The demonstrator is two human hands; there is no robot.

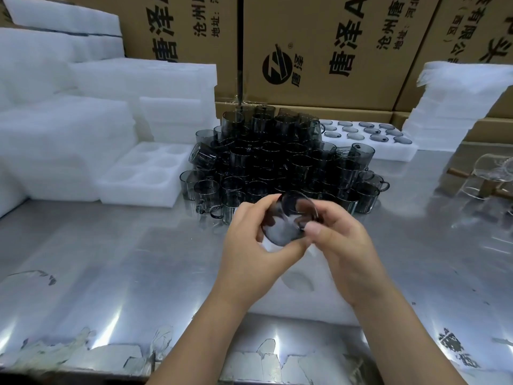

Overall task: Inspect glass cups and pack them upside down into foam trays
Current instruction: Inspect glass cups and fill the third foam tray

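Note:
A smoky grey glass cup [288, 218] is tilted on its side in mid-air, gripped from the left by my left hand [255, 245] and from the right by my right hand [344, 245]. Beneath my hands lies a white foam tray [299, 287], mostly hidden, with one empty round pocket showing. Behind the held cup stands a large pile of grey glass cups [283, 159] with handles. A filled foam tray [369, 137] with upturned cups sits at the back right. An empty foam tray [144, 173] with round pockets lies to the left of the pile.
Stacks of white foam [83, 112] fill the left side and another foam stack [455, 107] leans at the right. Cardboard boxes [319, 51] wall off the back. Clear glassware [494, 173] sits at the far right on the steel table [111, 259].

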